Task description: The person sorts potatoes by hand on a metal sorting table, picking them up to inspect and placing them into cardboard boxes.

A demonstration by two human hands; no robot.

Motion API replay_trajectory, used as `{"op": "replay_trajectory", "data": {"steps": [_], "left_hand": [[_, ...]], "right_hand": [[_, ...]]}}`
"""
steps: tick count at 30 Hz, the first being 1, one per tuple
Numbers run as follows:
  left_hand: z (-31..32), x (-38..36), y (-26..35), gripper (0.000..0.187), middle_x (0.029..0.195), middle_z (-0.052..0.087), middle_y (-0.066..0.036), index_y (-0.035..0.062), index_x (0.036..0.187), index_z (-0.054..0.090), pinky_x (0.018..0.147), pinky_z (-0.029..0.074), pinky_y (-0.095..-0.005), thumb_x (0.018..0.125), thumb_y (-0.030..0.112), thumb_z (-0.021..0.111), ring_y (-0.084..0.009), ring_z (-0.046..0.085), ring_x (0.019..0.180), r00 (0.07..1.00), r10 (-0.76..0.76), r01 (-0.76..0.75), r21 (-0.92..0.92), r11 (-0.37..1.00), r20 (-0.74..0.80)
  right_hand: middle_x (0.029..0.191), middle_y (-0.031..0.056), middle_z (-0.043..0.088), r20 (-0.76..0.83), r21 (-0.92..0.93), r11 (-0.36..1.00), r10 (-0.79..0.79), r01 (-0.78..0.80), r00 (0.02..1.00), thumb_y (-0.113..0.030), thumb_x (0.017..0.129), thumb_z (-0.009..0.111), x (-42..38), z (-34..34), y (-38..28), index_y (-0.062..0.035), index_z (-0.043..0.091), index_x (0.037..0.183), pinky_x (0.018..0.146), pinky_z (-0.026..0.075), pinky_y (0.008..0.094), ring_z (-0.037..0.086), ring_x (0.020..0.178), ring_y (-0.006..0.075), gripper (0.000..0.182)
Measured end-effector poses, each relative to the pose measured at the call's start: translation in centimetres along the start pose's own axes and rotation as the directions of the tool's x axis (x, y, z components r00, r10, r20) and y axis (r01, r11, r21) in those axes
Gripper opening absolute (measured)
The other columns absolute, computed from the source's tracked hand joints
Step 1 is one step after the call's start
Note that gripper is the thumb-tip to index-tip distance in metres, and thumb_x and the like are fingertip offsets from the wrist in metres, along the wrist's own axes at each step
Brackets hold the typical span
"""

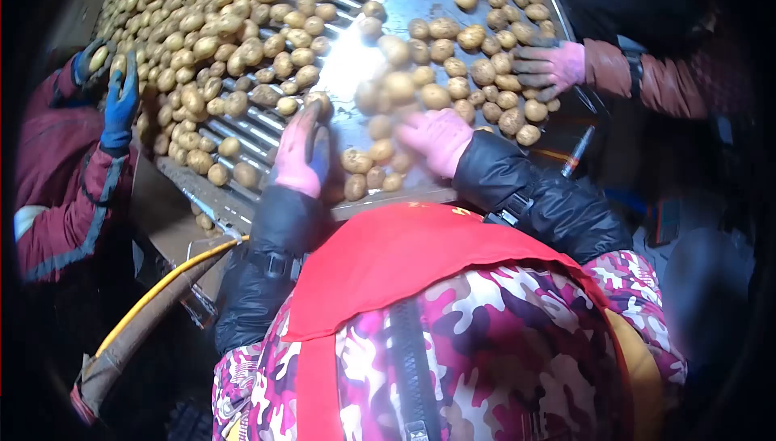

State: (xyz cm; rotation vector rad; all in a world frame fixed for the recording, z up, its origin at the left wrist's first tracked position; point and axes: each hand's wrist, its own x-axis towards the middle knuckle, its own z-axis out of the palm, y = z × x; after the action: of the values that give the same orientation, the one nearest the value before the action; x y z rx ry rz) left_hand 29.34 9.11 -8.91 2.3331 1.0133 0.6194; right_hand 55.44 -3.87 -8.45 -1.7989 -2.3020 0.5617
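Note:
My left hand (301, 150), in a pink glove with dark, dirty fingers, stands on edge at the end of the slatted grate, fingers stretched out. A potato (318, 104) is right at its fingertips. Several potatoes (356, 161) lie on the metal sheet (343, 77) between my two hands. My right hand (439, 140), also in a pink glove, is low over the sheet at the near side of a potato cluster (483, 71). Its fingers are smeared by motion, as are the potatoes (398, 86) just beyond it.
A big heap of potatoes (202, 45) covers the slatted grate (242, 135). At the left, another person's blue gloves (121, 105) handle potatoes. From the right, a co-worker's pink glove (554, 67) touches the cluster. A yellow hose (162, 283) curves along the lower left.

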Motion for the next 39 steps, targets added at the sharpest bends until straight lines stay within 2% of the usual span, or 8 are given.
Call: {"op": "replay_trajectory", "data": {"steps": [6,13,17,24,29,31,35,39], "left_hand": [[-4.2,-6.7,-4.6,0.063,0.145,0.055,-0.02,0.0124,0.147,0.053,0.114,0.041,-0.0454,0.089,0.024,0.076,-0.0396,0.052,0.133,0.917,-0.288,0.369,0.315,0.874,-0.275],[-3.9,-7.2,-0.4,0.07,0.154,0.045,-0.019,0.0175,0.152,0.049,0.122,0.03,-0.0517,0.09,0.042,0.072,-0.0464,0.032,0.147,0.871,-0.482,0.318,0.637,0.702,0.097],[-0.8,-5.9,1.0,0.076,0.149,0.049,-0.024,0.0114,0.155,0.042,0.116,0.04,-0.0467,0.089,0.03,0.075,-0.0428,0.047,0.139,0.87,-0.31,0.321,0.037,0.946,0.383],[-2.6,-5.1,3.1,0.063,0.136,0.061,-0.015,0.0084,0.155,0.041,0.102,0.052,-0.0375,0.099,0.024,0.067,-0.0244,0.064,0.118,0.96,-0.099,0.187,-0.336,0.923,0.263],[-5.3,-4.8,5.2,0.054,0.14,0.057,-0.012,0.0102,0.152,0.04,0.092,0.057,-0.0383,0.104,0.025,0.06,-0.0231,0.062,0.12,0.759,-0.367,0.453,-0.841,-0.296,0.538],[-6.7,-5.0,5.1,0.046,0.14,0.056,-0.012,0.011,0.147,0.046,0.092,0.058,-0.0409,0.105,0.023,0.059,-0.0227,0.062,0.116,0.702,-0.456,0.414,-0.834,-0.365,0.548],[-5.1,-9.5,0.6,0.048,0.139,0.055,-0.014,0.0104,0.145,0.048,0.096,0.056,-0.0491,0.103,0.028,0.062,-0.0287,0.06,0.122,0.84,-0.488,0.37,-0.908,0.197,0.237],[-7.1,-11.3,-0.6,0.059,0.138,0.054,-0.015,0.012,0.149,0.045,0.103,0.05,-0.0598,0.102,0.046,0.056,-0.036,0.056,0.127,0.677,-0.62,0.152,-0.9,-0.408,0.396]], "right_hand": [[0.124,0.0154,0.062,-0.097,0.037,0.985,0.174,-0.171,0.98,-0.012,0.086,0.062,1.3,0.0,4.2,-0.014,0.062,0.129,0.091,0.054,0.0471,0.064,0.111,0.0381,0.043],[0.13,0.0182,0.061,0.025,0.439,0.783,0.48,-0.441,0.877,-0.018,0.093,0.062,-1.2,-3.3,2.4,-0.0157,0.064,0.133,0.102,0.05,0.044,0.06,0.121,0.0396,0.041],[0.128,0.0237,0.063,0.164,-0.012,0.914,0.402,-0.405,0.901,-0.037,0.089,0.07,0.9,-2.3,-0.1,-0.0105,0.051,0.146,0.096,0.052,0.0479,0.065,0.115,0.0388,0.065],[0.117,0.0236,0.071,0.078,0.444,0.774,0.469,-0.452,0.88,-0.034,0.093,0.07,2.4,-3.6,-0.2,-0.0079,0.055,0.143,0.09,0.056,0.0442,0.07,0.108,0.037,0.058],[0.112,0.015,0.071,0.147,0.747,0.656,-0.011,-0.104,0.989,-0.028,0.092,0.075,5.5,-7.9,-7.6,-0.0088,0.05,0.149,0.087,0.057,0.0362,0.069,0.097,0.0235,0.065],[0.118,0.0165,0.068,0.125,0.654,0.756,-0.075,-0.025,0.989,-0.023,0.091,0.075,7.9,-8.0,-8.0,-0.0069,0.057,0.142,0.087,0.056,0.0379,0.068,0.099,0.025,0.055],[0.111,0.0191,0.07,0.104,0.529,0.848,-0.014,-0.044,0.994,-0.029,0.096,0.069,14.9,-5.0,-6.2,-0.0047,0.063,0.133,0.089,0.054,0.0433,0.069,0.099,0.0324,0.045],[0.109,0.021,0.069,-0.079,0.354,0.851,-0.387,0.388,0.919,-0.029,0.094,0.067,24.0,-2.5,-9.7,-0.0055,0.064,0.127,0.09,0.054,0.0479,0.068,0.103,0.0388,0.041]]}}
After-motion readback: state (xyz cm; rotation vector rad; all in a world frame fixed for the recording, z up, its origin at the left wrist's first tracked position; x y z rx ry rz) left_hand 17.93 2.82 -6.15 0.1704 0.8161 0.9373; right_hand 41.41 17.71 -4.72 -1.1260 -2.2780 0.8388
